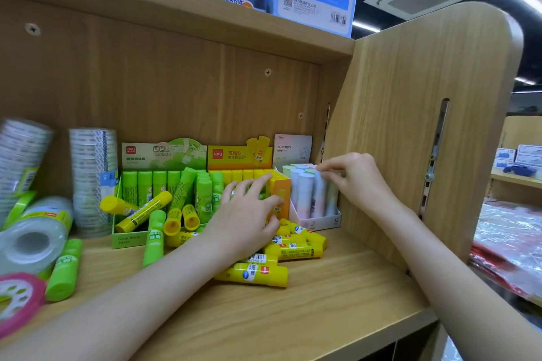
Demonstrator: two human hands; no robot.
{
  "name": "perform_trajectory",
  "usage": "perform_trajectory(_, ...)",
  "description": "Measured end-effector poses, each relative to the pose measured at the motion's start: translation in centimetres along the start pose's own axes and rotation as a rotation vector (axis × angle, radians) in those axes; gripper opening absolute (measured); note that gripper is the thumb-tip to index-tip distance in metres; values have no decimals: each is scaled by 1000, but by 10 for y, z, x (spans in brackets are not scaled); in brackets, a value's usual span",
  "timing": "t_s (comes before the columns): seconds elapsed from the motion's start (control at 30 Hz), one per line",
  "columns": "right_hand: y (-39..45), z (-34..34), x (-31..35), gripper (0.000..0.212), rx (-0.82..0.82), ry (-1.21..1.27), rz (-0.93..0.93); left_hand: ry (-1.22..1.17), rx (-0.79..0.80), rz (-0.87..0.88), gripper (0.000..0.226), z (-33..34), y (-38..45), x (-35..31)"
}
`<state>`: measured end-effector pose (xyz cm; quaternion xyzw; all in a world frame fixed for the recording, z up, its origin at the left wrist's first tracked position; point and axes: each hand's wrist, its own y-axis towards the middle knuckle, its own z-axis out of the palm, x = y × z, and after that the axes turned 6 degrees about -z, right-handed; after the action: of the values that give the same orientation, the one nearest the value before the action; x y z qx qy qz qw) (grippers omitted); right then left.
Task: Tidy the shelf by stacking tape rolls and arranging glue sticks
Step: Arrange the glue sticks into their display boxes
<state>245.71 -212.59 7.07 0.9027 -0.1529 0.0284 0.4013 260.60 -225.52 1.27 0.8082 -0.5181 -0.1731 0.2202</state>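
Right of centre in the frame, my right hand pinches the cap of a pale pastel plastic glue stick standing upright in the small white cardboard display box. My left hand lies spread, fingers gently curved, against the orange-yellow cardboard box at centre, seemingly steadying it. These sticks should be light, stiff and smooth, so I judge a pinch just below the cap safest; the cap alone might pull off. Loose yellow glue sticks lie below centre, and clear tape roll stacks stand at the left.
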Motion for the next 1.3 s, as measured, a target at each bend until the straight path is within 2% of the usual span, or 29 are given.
perform_trajectory(0.27,4,1,4,20,113,-89,-28,0,-1,0,38,-1,0,0)
perform_trajectory(0.57,-3,12,1,23,68,-215,68,-18,4,7,38,1,0,1)
perform_trajectory(0.83,-9,17,-4,32,58,-115,65,-7,10,4,38,1,0,1)
perform_trajectory(1.0,-6,6,-1,42,-40,-18,77,-4,14,8,38,1,0,1)
perform_trajectory(1.07,-7,2,0,47,-1,-2,61,-8,11,12,38,1,0,2)
perform_trajectory(1.17,-20,4,3,51,156,32,-72,-13,10,10,38,2,0,2)
perform_trajectory(1.3,-31,15,3,57,180,-35,-140,-30,-13,11,38,3,0,3)
